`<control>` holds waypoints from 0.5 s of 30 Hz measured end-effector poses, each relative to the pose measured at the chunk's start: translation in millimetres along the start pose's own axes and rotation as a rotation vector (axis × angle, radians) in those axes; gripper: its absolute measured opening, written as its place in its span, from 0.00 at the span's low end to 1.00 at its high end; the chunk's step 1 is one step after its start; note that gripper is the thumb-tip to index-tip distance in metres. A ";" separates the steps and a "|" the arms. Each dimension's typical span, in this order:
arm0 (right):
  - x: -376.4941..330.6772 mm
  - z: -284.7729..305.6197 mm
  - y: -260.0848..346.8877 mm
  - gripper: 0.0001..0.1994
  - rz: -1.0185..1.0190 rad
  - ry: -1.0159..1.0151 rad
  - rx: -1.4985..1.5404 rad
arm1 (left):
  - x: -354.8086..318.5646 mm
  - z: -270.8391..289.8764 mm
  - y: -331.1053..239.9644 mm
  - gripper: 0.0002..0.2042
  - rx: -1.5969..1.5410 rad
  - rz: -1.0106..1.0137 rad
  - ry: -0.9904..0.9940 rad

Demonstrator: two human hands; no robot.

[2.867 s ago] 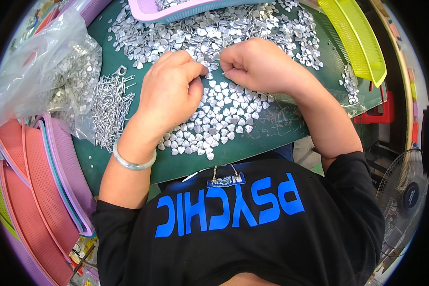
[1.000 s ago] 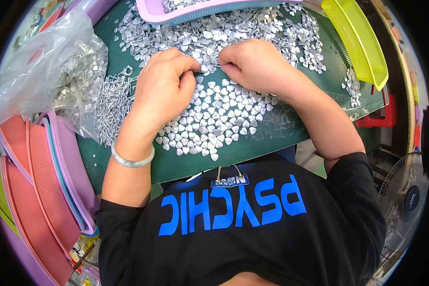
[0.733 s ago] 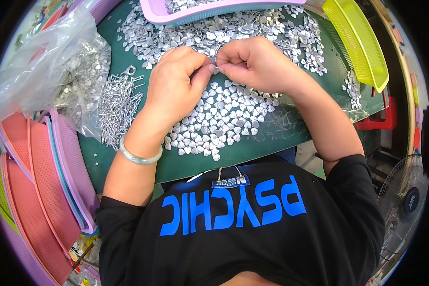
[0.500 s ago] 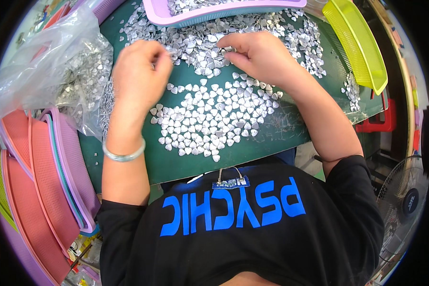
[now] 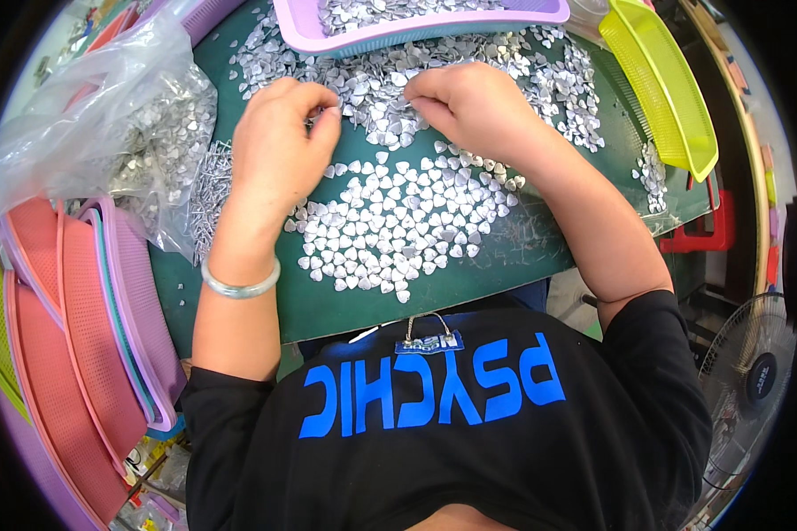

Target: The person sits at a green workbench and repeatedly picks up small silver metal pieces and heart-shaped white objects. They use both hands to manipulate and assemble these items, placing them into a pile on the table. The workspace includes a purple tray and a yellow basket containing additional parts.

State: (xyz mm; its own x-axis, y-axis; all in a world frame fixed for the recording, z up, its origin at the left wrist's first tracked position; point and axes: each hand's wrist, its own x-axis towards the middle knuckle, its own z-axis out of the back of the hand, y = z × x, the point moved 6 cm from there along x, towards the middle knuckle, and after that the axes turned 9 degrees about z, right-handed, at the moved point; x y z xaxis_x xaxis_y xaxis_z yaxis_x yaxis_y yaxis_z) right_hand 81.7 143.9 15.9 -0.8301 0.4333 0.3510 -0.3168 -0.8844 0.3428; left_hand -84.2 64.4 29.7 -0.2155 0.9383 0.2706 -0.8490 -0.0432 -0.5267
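Observation:
Small silver heart-shaped pieces (image 5: 390, 128) lie heaped on the dark green tabletop (image 5: 248, 310). Nearer to me, a single layer of the same silver hearts (image 5: 385, 226) is spread out. At the left edge of the heap my left hand (image 5: 283, 142) is closed, thumb and forefinger brought close together; whatever is between them is hidden. My right hand (image 5: 483, 111) is pinched over the heap's right part. Its fingertips touch or nearly touch the hearts, and I cannot make out what they hold.
Behind the heap stands a purple basket (image 5: 425, 31) holding more hearts. A clear plastic bag (image 5: 62, 150) of silver pieces and thin metal pins (image 5: 212, 195) sit at the left. Stacked coloured baskets (image 5: 88, 336) lean beside the table. A yellow-green basket (image 5: 673, 97) is at the right.
My left hand has moved a little to the right, toward the heap. The heart my right fingertips held is no longer visible, and that hand has shifted slightly left.

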 end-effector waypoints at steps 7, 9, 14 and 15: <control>-0.8 0.1 -14.8 0.09 -0.284 -0.060 0.790 | 2.0 -20.3 -28.5 0.10 -0.319 -0.074 0.073; 0.1 -1.5 -12.0 0.09 -0.273 -0.077 0.965 | 3.7 -24.3 -30.2 0.12 -0.439 -0.094 0.130; 0.2 5.4 4.2 0.09 -0.240 -0.147 0.944 | 3.7 -36.1 -18.0 0.14 -0.840 0.167 0.375; 0.2 4.2 4.7 0.09 -0.206 -0.179 0.958 | 2.8 -36.4 -18.8 0.13 -0.875 0.175 0.415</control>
State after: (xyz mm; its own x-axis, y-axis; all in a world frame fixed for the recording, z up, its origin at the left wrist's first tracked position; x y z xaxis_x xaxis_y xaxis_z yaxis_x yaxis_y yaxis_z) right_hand 81.9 140.6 21.3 -0.6942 0.6523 0.3042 0.1227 -0.3093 0.9430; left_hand -51.2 80.2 11.0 0.0245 0.9961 -0.0848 -0.1284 -0.0810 -0.9884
